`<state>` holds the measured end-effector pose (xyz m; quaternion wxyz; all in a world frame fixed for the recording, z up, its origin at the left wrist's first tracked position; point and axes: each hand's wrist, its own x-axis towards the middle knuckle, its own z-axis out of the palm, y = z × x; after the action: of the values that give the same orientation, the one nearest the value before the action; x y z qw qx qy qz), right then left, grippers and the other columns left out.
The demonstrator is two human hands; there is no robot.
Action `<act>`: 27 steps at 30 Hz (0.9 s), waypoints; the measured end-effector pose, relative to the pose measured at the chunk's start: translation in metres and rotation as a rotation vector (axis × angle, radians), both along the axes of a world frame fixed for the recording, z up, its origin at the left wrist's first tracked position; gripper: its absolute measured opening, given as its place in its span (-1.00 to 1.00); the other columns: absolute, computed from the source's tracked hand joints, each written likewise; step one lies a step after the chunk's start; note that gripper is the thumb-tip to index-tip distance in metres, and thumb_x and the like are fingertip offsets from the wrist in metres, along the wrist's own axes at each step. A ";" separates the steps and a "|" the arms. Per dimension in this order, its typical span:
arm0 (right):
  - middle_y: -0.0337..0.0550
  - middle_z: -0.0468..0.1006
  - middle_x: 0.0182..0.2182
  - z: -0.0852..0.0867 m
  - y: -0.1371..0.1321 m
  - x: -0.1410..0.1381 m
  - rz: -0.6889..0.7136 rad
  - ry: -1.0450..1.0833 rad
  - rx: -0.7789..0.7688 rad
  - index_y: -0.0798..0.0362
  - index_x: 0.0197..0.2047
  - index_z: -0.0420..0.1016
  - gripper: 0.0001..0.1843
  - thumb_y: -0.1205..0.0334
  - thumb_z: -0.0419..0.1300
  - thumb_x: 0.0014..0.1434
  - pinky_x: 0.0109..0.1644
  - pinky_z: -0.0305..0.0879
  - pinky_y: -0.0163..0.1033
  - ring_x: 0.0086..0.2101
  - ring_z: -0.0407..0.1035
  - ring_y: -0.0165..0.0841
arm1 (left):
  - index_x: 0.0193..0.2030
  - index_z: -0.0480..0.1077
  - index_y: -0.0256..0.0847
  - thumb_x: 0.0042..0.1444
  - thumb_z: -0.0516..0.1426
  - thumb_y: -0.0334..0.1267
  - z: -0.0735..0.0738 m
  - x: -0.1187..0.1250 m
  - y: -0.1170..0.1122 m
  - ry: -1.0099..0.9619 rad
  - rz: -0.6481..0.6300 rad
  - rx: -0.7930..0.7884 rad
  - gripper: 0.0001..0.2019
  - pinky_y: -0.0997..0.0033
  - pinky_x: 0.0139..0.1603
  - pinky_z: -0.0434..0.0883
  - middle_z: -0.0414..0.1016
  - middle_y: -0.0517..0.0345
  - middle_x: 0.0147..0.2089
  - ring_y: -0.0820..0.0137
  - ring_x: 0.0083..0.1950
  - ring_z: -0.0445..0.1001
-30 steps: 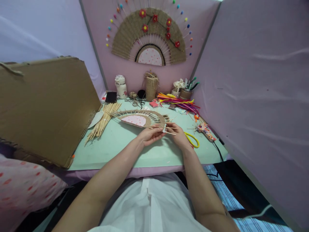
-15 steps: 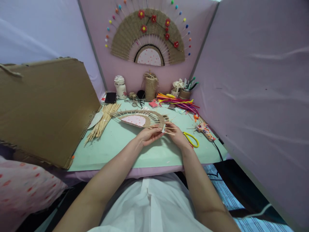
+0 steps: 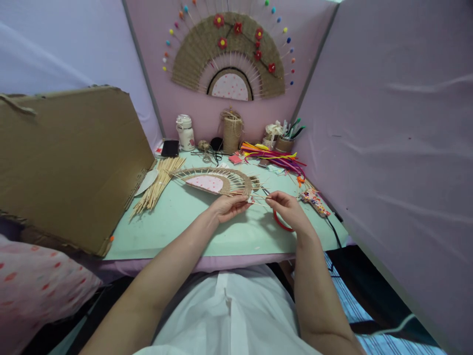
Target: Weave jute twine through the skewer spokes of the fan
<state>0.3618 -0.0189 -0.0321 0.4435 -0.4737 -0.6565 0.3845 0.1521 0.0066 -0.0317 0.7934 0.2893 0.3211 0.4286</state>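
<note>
A half-made woven fan [image 3: 218,180] with a pink dotted centre and wooden skewer ribs lies on the mint-green table [image 3: 177,222]. My left hand [image 3: 229,206] is closed in a pinch on the skewer ends at the fan's right edge. My right hand [image 3: 290,209] is just right of it, fingers closed round a pair of scissors [image 3: 278,221]. A red handle loop shows under the palm, and the dark blades point up-left toward the fan's edge. The two hands are a few centimetres apart.
A big cardboard sheet [image 3: 70,162] leans at the left. A skewer bundle [image 3: 158,181], a white jar [image 3: 185,132], a phone [image 3: 170,148], a twine spool [image 3: 231,130], coloured pipe cleaners [image 3: 275,156] and a pen cup [image 3: 284,143] fill the back. A finished fan [image 3: 229,54] hangs on the wall.
My right hand left the fan's edge, moved right and picked up the scissors that lay on the table. The left hand kept its pinch on the fan.
</note>
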 end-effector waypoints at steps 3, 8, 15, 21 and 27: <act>-0.19 0.44 -0.38 0.003 -0.005 0.004 -0.040 -0.038 0.079 0.04 -0.24 0.40 -0.76 0.09 0.20 0.07 -0.24 0.23 -0.26 -0.36 0.31 -0.38 | -0.29 0.43 -0.36 -0.03 0.20 -0.56 0.000 0.000 0.001 0.010 0.004 -0.005 -0.85 0.54 -0.27 0.50 0.57 0.03 -0.36 0.43 -0.34 0.56; -0.15 0.45 -0.33 0.011 -0.007 0.000 -0.154 0.041 0.220 0.01 -0.21 0.38 -0.77 0.13 0.21 0.07 -0.16 0.28 -0.19 -0.28 0.35 -0.33 | -0.31 0.44 -0.37 0.00 0.17 -0.57 0.000 0.000 0.000 0.026 0.003 -0.014 -0.88 0.52 -0.25 0.50 0.57 0.04 -0.37 0.44 -0.35 0.56; -0.18 0.45 -0.46 -0.004 0.008 -0.024 -0.414 0.110 0.274 0.06 -0.34 0.41 -0.74 0.04 0.22 0.02 -0.33 0.25 -0.25 -0.44 0.29 -0.38 | -0.29 0.45 -0.37 0.03 0.13 -0.59 0.003 -0.001 0.000 0.003 0.002 -0.007 -0.86 0.55 -0.27 0.50 0.57 0.03 -0.36 0.46 -0.34 0.55; -0.19 0.49 -0.51 -0.018 0.019 -0.038 -0.326 0.170 0.061 0.09 -0.42 0.52 -0.73 0.04 0.27 -0.07 -0.36 0.18 -0.27 -0.48 0.27 -0.40 | -0.29 0.44 -0.37 0.04 0.12 -0.58 0.007 0.000 -0.004 -0.033 -0.005 0.004 -0.86 0.53 -0.27 0.51 0.57 0.03 -0.37 0.44 -0.35 0.56; -0.24 0.45 -0.59 -0.016 0.032 -0.058 -0.178 0.375 -0.171 0.08 -0.54 0.46 -0.69 -0.01 0.32 -0.17 -0.43 0.16 -0.29 -0.55 0.26 -0.42 | -0.25 0.42 -0.35 0.00 0.16 -0.57 0.004 0.000 -0.003 -0.081 -0.017 0.001 -0.84 0.50 -0.22 0.51 0.57 0.04 -0.35 0.43 -0.34 0.56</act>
<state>0.3038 0.0129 -0.0483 0.5481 -0.4860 -0.4833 0.4794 0.1521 0.0038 -0.0279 0.8092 0.2751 0.2860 0.4332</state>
